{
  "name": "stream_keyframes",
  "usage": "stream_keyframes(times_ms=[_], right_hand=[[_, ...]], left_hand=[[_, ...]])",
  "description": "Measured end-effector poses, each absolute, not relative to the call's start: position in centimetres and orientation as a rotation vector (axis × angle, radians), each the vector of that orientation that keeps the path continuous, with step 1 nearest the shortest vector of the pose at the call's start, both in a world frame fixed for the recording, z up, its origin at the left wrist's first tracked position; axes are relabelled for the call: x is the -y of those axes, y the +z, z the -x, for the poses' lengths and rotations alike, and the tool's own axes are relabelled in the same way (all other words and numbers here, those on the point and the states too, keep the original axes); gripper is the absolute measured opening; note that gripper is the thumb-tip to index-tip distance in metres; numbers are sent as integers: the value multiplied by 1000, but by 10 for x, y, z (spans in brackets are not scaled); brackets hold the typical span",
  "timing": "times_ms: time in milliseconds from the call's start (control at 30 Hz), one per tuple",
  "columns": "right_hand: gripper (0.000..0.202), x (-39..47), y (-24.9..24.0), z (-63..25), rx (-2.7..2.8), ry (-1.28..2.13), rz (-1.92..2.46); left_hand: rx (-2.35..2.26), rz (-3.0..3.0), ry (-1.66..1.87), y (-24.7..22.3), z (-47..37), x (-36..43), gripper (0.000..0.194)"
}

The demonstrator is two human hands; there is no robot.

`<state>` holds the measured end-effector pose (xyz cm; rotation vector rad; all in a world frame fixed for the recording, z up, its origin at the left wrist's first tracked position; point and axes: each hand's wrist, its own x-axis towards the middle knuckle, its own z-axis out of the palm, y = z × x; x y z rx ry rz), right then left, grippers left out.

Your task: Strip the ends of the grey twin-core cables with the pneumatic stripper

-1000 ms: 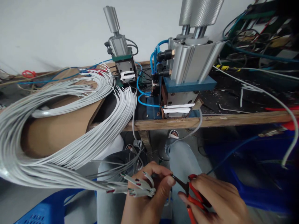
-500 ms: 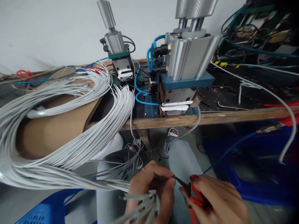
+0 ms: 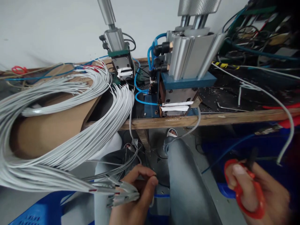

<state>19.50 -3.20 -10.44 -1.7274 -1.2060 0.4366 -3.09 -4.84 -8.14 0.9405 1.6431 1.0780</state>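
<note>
Two hands at work over the lap, and the left hand (image 3: 140,193) has the cables (image 3: 77,156)! Thumb and forefinger are pressed together at the tips, a tiny dark end pinched between them, too small to make out. Behind that pinch, a fan of cut ends (image 3: 126,196) sits against the hand, bits of coloured core peeping from the grey-white sheaths.

Out wide, well apart, the right hand (image 3: 269,190) grips the scissors (image 3: 260,201): thumb through the red loop, the other fingers curled behind, though blur hides just how. Dark blades point up and away; open or closed, cannot tell.

Follow those cables left, and what a sweep! They run in a thick bundle from the left hand, round a big loop and back up to the bench (image 3: 211,119), over a sheet of cardboard (image 3: 47,134), tips bristling near the small press (image 3: 116,40). Right of that stands the large press (image 3: 189,59), white strips (image 3: 175,108) across its front, blue hose (image 3: 146,102) curling at its side. One loose cable (image 3: 284,109) droops over the bench edge, far right.
</note>
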Motion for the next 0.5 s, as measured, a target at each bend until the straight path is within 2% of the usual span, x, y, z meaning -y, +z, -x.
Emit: stream_keyframes(times_ms=[233, 433, 500], right_hand=[[34, 39, -113, -176, 1181, 629, 1741], [33, 45, -121, -186, 1381, 643, 1662], [30, 42, -123, -196, 1453, 532, 1633]], left_hand=[[-1610, -872, 1076, -66, 22, 47, 11], [-1579, -822, 1076, -64, 25, 49, 13], [-1564, -817, 1096, -65, 24, 48, 13]])
